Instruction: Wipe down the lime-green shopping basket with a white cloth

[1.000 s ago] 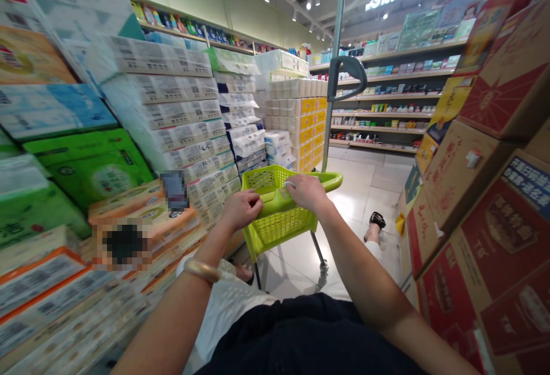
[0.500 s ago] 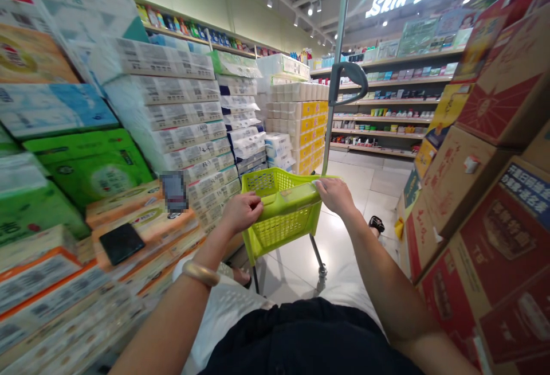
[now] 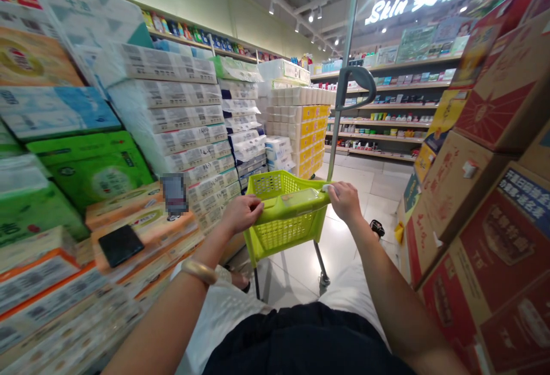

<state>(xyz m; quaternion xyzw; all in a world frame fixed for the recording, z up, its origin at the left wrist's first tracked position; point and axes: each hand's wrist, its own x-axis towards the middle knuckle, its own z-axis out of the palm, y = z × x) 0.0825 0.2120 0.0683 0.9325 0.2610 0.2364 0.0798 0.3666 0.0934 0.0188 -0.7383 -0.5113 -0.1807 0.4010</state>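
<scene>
Between stacked paper packs on the left and cartons on the right stands a lime-green shopping cart [image 3: 286,229], right in front of the person pushing up close to it. The left hand [image 3: 243,214] is curled over the left end of its handle [image 3: 301,198], fingers bent and close together. The right hand [image 3: 345,202] is closed around the right end, with a small white scrap [image 3: 327,188] at the fingers; I can't tell what it is. A gold-toned bangle [image 3: 199,271] circles the left forearm. Just beyond the cart, toward the right, a metal pole [image 3: 356,14] rises with a grey loop [image 3: 373,91] on it; its foot is hidden. Near left, a flat black object [image 3: 121,245] lies on orange packs [image 3: 157,223], and green packs [image 3: 92,163] sit behind. White packs [image 3: 184,117] are piled high farther along. Red and brown cartons [image 3: 494,226] line the near right, a dark shoe [image 3: 377,228] on the floor beside them. At the far end, shelves [image 3: 387,124] of small goods run beneath a lit "Skin" sign [image 3: 389,9].
</scene>
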